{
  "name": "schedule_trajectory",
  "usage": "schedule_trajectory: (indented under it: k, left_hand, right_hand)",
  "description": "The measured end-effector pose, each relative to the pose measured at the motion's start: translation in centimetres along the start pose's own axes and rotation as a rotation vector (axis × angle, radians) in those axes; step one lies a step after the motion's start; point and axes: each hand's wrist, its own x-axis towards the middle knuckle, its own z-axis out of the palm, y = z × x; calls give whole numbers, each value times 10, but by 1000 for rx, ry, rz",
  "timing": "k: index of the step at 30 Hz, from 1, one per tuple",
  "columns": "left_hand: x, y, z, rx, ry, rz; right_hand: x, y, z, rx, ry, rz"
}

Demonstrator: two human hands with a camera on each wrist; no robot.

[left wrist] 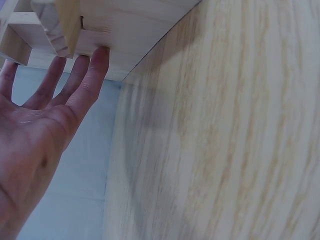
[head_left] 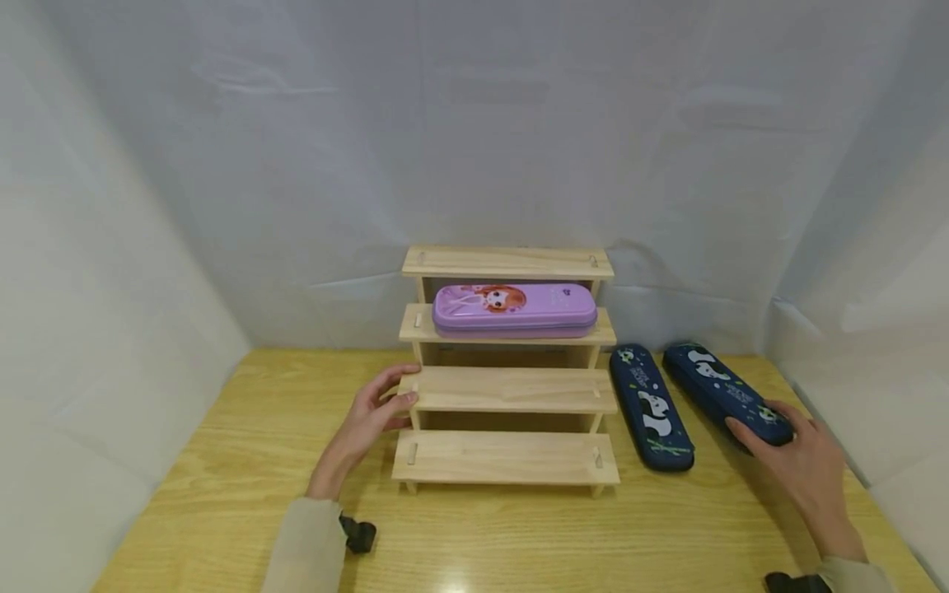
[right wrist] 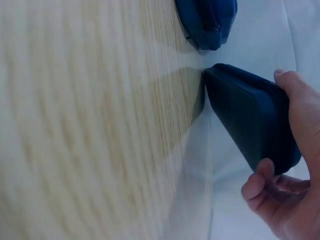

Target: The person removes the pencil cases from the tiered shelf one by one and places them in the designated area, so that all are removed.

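A four-step wooden shelf (head_left: 504, 457) stands mid-table. A purple pencil case (head_left: 552, 309) with a girl's picture lies on its second step from the top. At the shelf's left side, my left hand (head_left: 371, 416) grips the end of a middle step, thumb over the board; in the left wrist view the fingertips (left wrist: 101, 54) touch the wood. My right hand (head_left: 808, 465) holds the near end of a dark blue panda pencil case (head_left: 715, 387). In the right wrist view that case tilts, its near end raised off the table. A second blue panda case (head_left: 652, 412) lies beside it.
The wooden table (head_left: 504, 548) is bounded by white sheeting (head_left: 504, 123) at the back and along both sides. The second blue case lies close to the shelf's right side. Dark wrist straps show at both sleeves.
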Motion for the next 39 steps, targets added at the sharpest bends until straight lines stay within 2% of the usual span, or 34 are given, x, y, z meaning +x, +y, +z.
schedule_trajectory:
  k: [8,16,25,30,39]
  left_hand:
    - [0,-1,0,0,1,1]
    - [0,-1,0,-3,3,2]
    - [-1,0,0,25,-11,3]
    - [-1,0,0,27,-13,-1]
    - [0,-1,-1,27,-10,-1]
  right_hand:
    - [-3,5,-3,-21,-164,17]
    - [-5,1,-1,1,-272,76]
    - [-3,0,4,-33,-385,102]
    - [-3,-1,3,-55,-382,56]
    - [-4,-15,-3,-18,-245,-52]
